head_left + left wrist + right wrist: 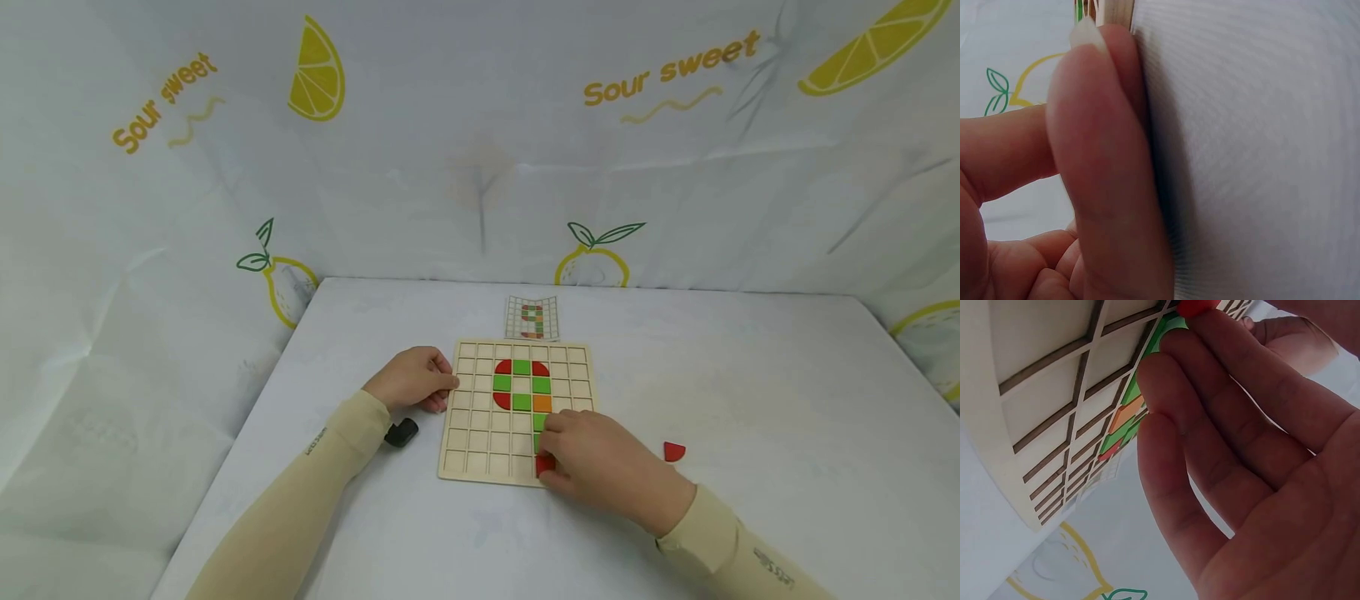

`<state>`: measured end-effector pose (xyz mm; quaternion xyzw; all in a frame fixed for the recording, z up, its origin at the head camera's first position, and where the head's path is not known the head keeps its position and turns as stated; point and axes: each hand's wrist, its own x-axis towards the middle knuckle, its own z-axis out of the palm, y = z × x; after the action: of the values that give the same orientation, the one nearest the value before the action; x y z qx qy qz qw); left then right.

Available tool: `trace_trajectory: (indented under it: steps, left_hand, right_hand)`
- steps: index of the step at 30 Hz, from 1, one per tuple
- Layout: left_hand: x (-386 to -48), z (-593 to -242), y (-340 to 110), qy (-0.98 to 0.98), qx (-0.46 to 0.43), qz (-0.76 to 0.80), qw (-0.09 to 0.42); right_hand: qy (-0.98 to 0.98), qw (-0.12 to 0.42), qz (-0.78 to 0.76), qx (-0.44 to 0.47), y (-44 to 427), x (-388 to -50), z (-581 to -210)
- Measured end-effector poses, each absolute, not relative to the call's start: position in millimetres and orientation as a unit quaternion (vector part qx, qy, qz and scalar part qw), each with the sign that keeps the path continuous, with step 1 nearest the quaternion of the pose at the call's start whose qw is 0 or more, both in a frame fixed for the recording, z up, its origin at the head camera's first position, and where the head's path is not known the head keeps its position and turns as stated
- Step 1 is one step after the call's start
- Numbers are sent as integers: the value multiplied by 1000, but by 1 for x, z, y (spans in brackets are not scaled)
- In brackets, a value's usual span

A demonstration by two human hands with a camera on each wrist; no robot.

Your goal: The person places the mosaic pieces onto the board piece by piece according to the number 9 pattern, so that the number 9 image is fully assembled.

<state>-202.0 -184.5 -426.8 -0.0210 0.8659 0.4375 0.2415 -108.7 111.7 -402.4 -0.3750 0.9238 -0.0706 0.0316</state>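
Observation:
A pale wooden grid board [480, 442] lies on the table with red, green and orange tiles set in a "9"-like shape. My left hand [414, 380] pinches the board's left edge; in the left wrist view the thumb [1107, 156] reaches that edge. Over the board's lower right is my right hand [611, 467], its fingers bent. Between its thumb and a finger it holds a red tile [545, 465] at the bottom row, seen also as a red tile [1197, 306] in the right wrist view. The hand partly covers the green tiles [539, 422] above.
A loose red quarter-round tile [674, 452] lies right of my right hand. A small pattern card [532, 318] stands behind the board's top edge. Beside my left wrist is a black object [402, 432]. A white lemon-print cloth [450, 167] hangs behind the table.

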Motion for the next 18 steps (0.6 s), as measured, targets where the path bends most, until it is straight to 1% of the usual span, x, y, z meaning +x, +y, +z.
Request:
trace_trajectory:
  steps: [18]
  left_hand:
    - [-205, -431, -187, 868, -16, 435, 240]
  right_hand:
    - [922, 23, -61, -382, 111, -108, -404]
